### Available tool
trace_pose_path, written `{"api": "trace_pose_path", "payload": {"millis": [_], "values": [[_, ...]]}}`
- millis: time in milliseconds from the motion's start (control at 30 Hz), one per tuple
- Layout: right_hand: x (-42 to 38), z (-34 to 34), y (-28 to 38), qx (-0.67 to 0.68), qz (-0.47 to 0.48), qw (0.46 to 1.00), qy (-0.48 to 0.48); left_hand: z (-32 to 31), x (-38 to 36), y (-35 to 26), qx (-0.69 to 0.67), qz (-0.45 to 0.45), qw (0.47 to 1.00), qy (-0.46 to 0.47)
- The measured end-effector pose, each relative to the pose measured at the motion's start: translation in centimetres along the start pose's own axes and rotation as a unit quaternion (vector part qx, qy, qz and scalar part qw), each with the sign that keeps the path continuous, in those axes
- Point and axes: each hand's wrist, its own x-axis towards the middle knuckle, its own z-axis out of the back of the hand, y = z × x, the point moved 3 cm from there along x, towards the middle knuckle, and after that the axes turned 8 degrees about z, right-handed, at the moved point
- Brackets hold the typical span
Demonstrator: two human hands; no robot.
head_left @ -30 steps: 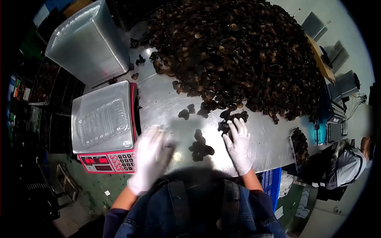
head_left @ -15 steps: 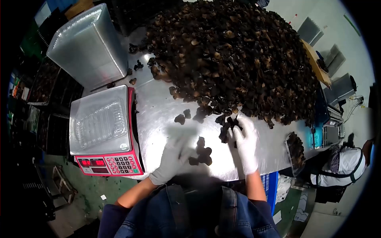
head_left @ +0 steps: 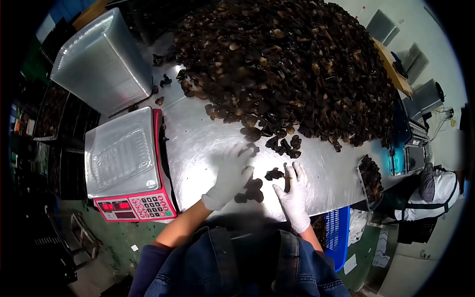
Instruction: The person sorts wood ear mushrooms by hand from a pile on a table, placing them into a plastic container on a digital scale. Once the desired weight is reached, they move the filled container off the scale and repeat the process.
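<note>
A large heap of dark, frilly wood ear mushrooms (head_left: 282, 69) covers the far side of the metal table. My left hand (head_left: 228, 175), in a white glove, hovers or rests over the bright tabletop with its fingers spread; a few dark pieces lie by its fingertips. Just right of its wrist sits a small cluster of mushroom pieces (head_left: 253, 190). My right hand (head_left: 295, 195), also gloved, has thumb and fingers apart and nothing visible between them. A single mushroom piece (head_left: 273, 173) lies left of its fingertips. Beyond it is a loose clump (head_left: 284, 146) at the heap's edge.
A red scale (head_left: 126, 163) with a clear plastic tray on its platform stands at the left. Behind it rises a tall stack of clear trays (head_left: 104, 64). At the right edge is a filled clear tray (head_left: 370, 180). A blue basket (head_left: 339, 237) sits below; a person is at far right.
My right hand has drawn back toward me from the dark clump at the heap's edge. My left hand has moved forward and right, over where two loose pieces lay.
</note>
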Motion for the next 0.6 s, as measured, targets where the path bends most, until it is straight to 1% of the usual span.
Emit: {"api": "trace_pose_path", "payload": {"millis": [33,67,100,133,167,233,267,300,333,367,433,467,500,533,600], "values": [[-0.4,0.4,0.2,-0.01,0.015,1.0,0.002,0.7,-0.7,-0.7,0.0,0.0,1.0,0.003],[-0.3,1.2,0.5,0.053,0.017,0.998,-0.037,1.6,-1.4,-1.2,-0.011,0.023,1.0,0.013],[0.1,1.4,0.1,0.067,0.02,0.995,-0.066,2.2,-1.8,-1.2,-0.021,0.047,0.998,0.023],[1.0,1.9,-0.1,0.083,0.008,0.993,-0.079,2.4,-2.1,-0.7,-0.01,0.026,0.999,-0.027],[2.0,2.4,-0.1,0.098,-0.005,0.991,-0.091,2.7,-2.7,-0.1,-0.03,0.034,0.998,-0.047],[4.0,3.1,0.0,0.104,-0.002,0.985,-0.135,3.0,-4.2,1.2,-0.166,0.128,0.976,-0.062],[4.7,2.9,-0.5,0.096,0.026,0.987,-0.122,3.3,-4.6,1.9,-0.005,0.073,0.993,-0.089],[5.3,2.8,-1.0,0.089,0.054,0.988,-0.11,3.4,-4.8,1.9,-0.005,0.074,0.993,-0.089],[5.3,2.8,-0.9,0.113,0.051,0.986,-0.112,3.5,-5.3,1.8,0.0,0.082,0.992,-0.098],[5.2,2.8,-0.9,0.091,0.055,0.989,-0.098,3.5,-5.6,1.8,0.006,0.088,0.99,-0.109],[5.1,3.9,0.4,0.041,0.088,0.995,-0.037,3.4,-5.6,2.0,-0.008,0.095,0.99,-0.104],[4.8,3.6,1.1,0.008,0.114,0.993,-0.027,3.3,-5.5,2.0,-0.01,0.091,0.99,-0.11],[4.7,2.9,1.8,-0.047,0.152,0.987,-0.027,3.2,-5.5,2.0,-0.011,0.088,0.989,-0.115],[4.6,2.4,2.2,-0.046,0.167,0.984,-0.037,3.1,-5.2,1.9,-0.01,0.09,0.99,-0.111],[4.1,2.6,2.2,-0.037,0.204,0.976,-0.069,3.0,-3.8,1.3,-0.101,0.104,0.986,-0.08]]}}
